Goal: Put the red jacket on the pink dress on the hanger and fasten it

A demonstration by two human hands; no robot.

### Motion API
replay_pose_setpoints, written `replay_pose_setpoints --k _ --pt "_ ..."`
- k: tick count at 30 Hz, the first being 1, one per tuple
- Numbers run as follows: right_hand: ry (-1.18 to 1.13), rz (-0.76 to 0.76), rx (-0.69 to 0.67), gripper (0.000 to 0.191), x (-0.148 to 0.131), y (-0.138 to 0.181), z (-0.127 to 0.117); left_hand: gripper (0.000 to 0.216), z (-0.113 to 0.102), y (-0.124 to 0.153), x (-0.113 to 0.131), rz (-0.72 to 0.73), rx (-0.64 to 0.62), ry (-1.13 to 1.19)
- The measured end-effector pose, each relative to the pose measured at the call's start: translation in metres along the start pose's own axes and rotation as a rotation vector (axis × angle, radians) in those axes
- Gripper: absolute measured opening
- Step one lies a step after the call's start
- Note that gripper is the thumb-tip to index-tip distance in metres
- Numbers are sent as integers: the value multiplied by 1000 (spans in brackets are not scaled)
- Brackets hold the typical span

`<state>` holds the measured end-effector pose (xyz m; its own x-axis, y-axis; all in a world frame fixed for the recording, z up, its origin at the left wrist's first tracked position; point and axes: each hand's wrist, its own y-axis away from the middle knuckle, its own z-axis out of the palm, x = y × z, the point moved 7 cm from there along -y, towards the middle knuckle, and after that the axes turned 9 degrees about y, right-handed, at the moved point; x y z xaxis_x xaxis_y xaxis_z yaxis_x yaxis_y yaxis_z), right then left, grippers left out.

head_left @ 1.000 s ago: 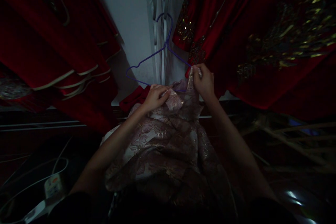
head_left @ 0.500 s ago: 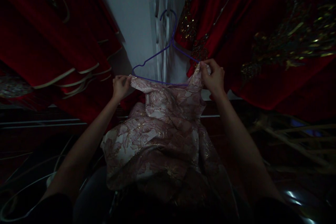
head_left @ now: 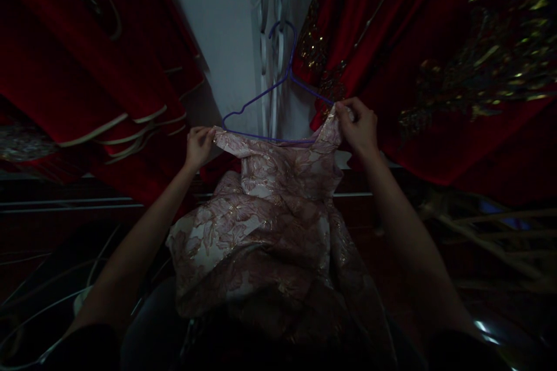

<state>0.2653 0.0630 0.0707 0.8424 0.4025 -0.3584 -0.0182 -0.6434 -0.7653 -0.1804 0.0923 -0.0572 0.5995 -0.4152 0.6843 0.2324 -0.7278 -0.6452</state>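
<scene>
A pink and white floral dress (head_left: 278, 179) with glints of gold thread hangs in front of me on a thin purple hanger (head_left: 265, 91). My left hand (head_left: 199, 146) pinches the dress at its left shoulder. At the opposite shoulder, my right hand (head_left: 359, 126) grips the fabric between thumb and fingers, close to the hanger's right arm. The neckline is stretched between both hands, with the hanger's bottom bar running along it. The skirt falls in folds toward my lap, where its lower part fades into shadow.
Red garments (head_left: 108, 69) with pale trim hang at the left. On the right are more red garments (head_left: 435, 145) with gold sequins. A pale wall (head_left: 195, 6) and a white chain-like strip (head_left: 263, 52) stand behind the hanger. A white cord (head_left: 47, 301) loops at lower left.
The hanger and my right hand sit slightly farther right in view. My left hand has shifted a little outward, and both hands keep their hold on the dress shoulders.
</scene>
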Motion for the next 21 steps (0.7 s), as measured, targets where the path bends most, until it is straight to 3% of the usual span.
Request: replay_pose_setpoints --k 9,18,21 --pt "-52 -10 -31 40 0 -2 0 39 14 -35 21 -9 -184 105" --pt "-127 -4 -89 39 9 -3 14 53 42 -56 115 -44 -489 318" --pt "-144 0 -97 39 12 -4 17 55 39 -61 105 -124 -447 311"
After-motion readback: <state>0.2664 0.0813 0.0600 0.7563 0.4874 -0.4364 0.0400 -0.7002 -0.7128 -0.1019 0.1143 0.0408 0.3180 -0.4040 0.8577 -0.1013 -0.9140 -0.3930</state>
